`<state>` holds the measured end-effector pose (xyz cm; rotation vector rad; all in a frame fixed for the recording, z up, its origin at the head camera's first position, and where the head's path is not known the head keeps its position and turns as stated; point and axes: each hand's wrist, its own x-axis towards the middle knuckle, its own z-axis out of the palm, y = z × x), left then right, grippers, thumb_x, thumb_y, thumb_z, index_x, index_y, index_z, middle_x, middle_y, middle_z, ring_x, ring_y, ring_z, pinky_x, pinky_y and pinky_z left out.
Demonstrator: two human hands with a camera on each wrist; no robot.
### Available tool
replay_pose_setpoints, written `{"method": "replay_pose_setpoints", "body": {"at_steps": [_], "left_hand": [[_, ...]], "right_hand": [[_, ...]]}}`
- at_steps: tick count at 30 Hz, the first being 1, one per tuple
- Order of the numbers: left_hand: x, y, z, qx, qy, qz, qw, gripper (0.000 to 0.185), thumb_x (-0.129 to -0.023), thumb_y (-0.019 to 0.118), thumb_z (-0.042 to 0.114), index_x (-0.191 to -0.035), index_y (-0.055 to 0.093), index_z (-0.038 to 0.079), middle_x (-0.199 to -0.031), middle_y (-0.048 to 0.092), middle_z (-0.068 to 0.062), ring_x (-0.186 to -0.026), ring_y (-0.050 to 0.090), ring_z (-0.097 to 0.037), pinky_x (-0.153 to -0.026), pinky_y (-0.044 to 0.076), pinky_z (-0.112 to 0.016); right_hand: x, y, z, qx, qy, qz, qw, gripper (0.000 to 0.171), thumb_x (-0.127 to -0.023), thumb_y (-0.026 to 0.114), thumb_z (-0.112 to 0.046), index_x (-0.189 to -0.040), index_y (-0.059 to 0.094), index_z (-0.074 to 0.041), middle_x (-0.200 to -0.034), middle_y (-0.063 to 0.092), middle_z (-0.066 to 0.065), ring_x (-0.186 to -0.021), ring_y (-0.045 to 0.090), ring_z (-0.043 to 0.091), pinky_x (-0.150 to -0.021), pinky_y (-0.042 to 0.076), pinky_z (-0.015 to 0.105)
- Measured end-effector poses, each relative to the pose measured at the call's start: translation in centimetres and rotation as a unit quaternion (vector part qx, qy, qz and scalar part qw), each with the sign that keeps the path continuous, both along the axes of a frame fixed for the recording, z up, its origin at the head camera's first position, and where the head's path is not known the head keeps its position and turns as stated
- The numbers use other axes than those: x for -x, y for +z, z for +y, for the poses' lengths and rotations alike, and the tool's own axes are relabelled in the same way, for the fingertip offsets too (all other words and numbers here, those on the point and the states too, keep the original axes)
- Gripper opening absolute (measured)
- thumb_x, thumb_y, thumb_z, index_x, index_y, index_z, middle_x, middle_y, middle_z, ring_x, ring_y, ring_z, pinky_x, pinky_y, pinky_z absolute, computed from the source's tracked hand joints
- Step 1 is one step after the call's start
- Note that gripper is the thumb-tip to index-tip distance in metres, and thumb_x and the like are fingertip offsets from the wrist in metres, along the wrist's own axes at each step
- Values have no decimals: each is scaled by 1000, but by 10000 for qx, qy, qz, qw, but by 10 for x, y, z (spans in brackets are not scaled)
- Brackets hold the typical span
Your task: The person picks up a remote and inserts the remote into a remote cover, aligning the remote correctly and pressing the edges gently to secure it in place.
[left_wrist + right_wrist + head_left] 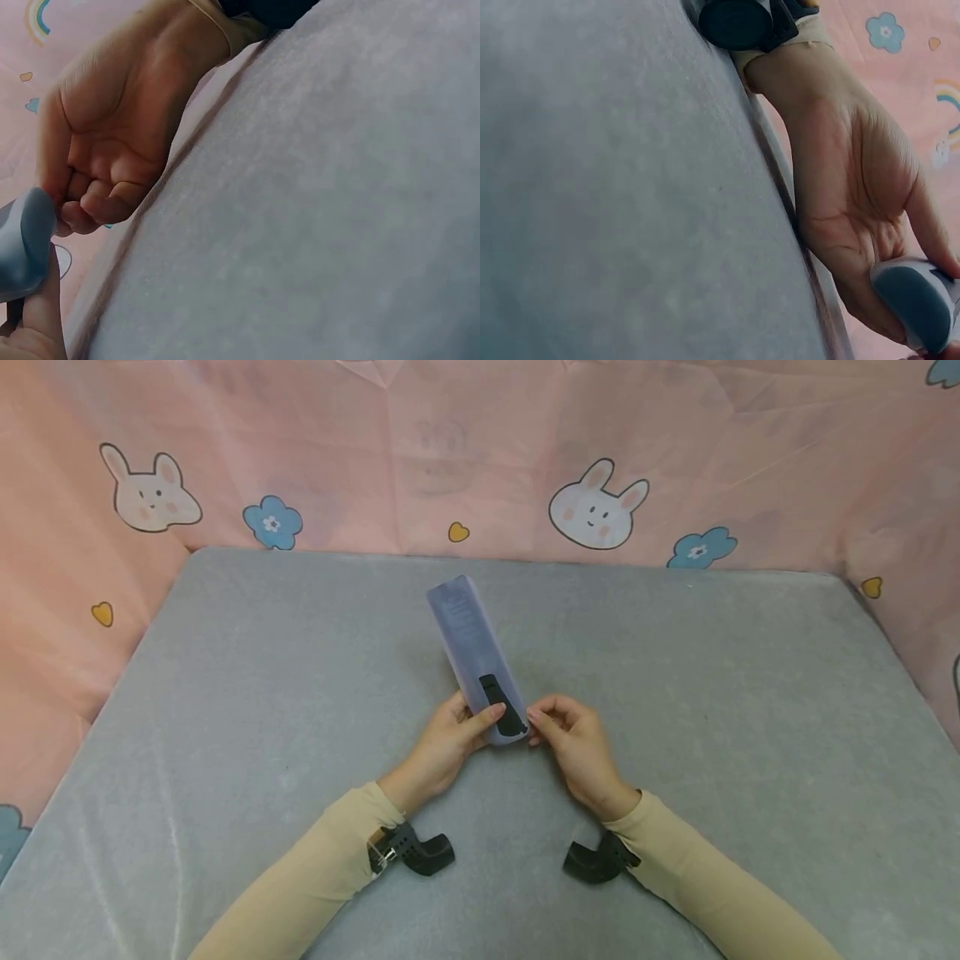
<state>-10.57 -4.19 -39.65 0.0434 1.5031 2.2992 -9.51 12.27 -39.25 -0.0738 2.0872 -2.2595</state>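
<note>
A long, flat blue-violet case point(468, 639) is held tilted above the table, its far end leaning left. Faint print marks its upper part, and a black strip point(502, 706) lies on its near half. My left hand point(442, 747) grips the near half, thumb across the black strip and fingers underneath. At the near right corner, my right hand point(581, 747) pinches the edge between thumb and forefinger. The left wrist view shows the case's rounded end point(30, 244) beside the right fingertips. In the right wrist view that end point(915, 304) sits in the left hand.
Grey cloth covers the table point(300, 652). A pink curtain point(495, 443) with rabbits and flowers stands behind and along both sides. Black wrist-worn devices stick inward from the left sleeve point(300, 864) and right sleeve point(712, 868).
</note>
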Motion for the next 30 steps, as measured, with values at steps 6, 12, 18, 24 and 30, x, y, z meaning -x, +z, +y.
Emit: {"method": "replay_pose_setpoints", "body": {"at_steps": [6,12,18,24,30], "left_hand": [[-1,3,-1,-94,82,-182,9998,34,-99,43,3,-131,40,-7,-121,58,-14,-100,60,-12,-92,48,-36],[4,9,-5,-313,369,-647,9967,35,-100,42,6,-131,41,-11,-104,64,-1,-92,63,-9,-83,51,-29],[7,13,-5,118,665,-458,9967,30,-97,49,3,-123,47,-11,-103,67,-9,-88,64,-10,-81,53,-30],[4,10,-3,806,658,38,9946,33,-94,56,4,-124,49,-9,-114,62,-26,-89,65,-15,-79,54,-32],[4,7,-4,1067,352,199,9935,34,-94,57,6,-125,51,-6,-113,63,-24,-88,64,-15,-76,54,-30]], "right_hand": [[2,-1,1,-458,792,29,9958,15,-99,41,0,-89,44,11,-68,44,5,-59,49,13,-58,47,23],[7,1,8,-106,1953,-43,9807,21,-103,33,-7,-91,38,10,-69,36,6,-59,49,13,-60,43,21],[4,6,7,-70,1959,-260,9803,20,-102,35,-6,-91,38,10,-69,36,5,-60,48,13,-61,43,21],[1,9,4,-515,1634,-167,9851,19,-100,41,-4,-89,42,11,-67,39,5,-59,49,14,-61,46,24],[3,6,5,-439,1265,-493,9898,11,-97,50,-6,-88,50,1,-70,47,5,-63,50,13,-60,50,26]]}}
